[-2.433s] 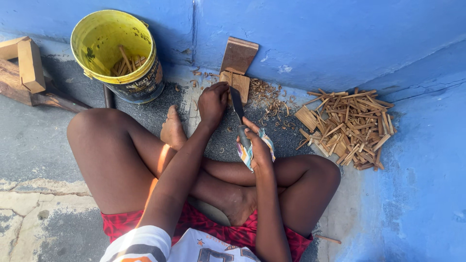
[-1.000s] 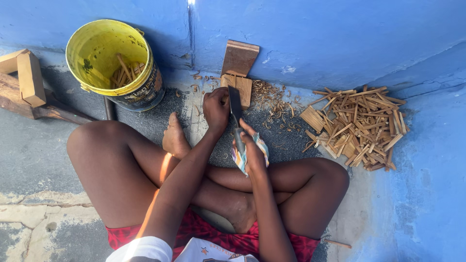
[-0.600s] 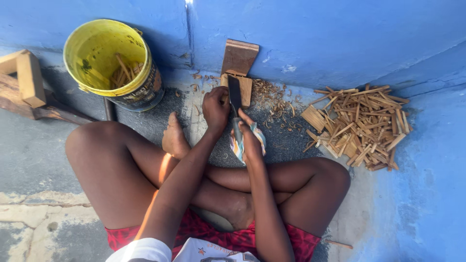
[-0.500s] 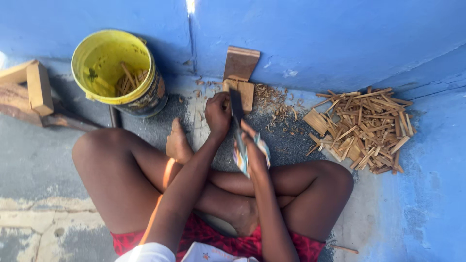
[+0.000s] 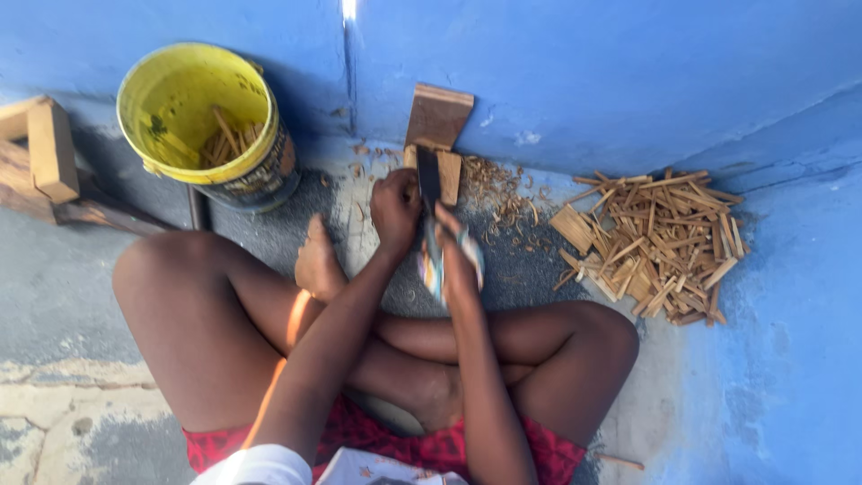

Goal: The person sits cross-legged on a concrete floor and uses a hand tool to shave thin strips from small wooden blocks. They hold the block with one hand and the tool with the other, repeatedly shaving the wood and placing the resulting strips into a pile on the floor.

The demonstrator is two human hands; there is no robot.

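I sit cross-legged on the floor in a blue corner. My left hand [image 5: 395,202] is closed on the left edge of a small upright wooden block [image 5: 452,173] that stands on the floor. My right hand [image 5: 455,256] grips a knife by its cloth-wrapped handle [image 5: 433,269]. Its dark blade [image 5: 429,176] points away from me and lies against the block's front. A darker wooden board [image 5: 438,117] leans on the wall just behind the block. Wood shavings [image 5: 503,193] lie around it.
A yellow bucket [image 5: 157,99] holding several wood sticks stands at the far left by the wall. A pile of split wood sticks [image 5: 660,242] lies to the right. Wooden offcuts [image 5: 49,148] sit at the left edge. My bare foot [image 5: 316,260] rests near my left hand.
My right hand has moved the knife away from me, so the blade now lies on the block. My left hand stays on the block. The view has shifted slightly.
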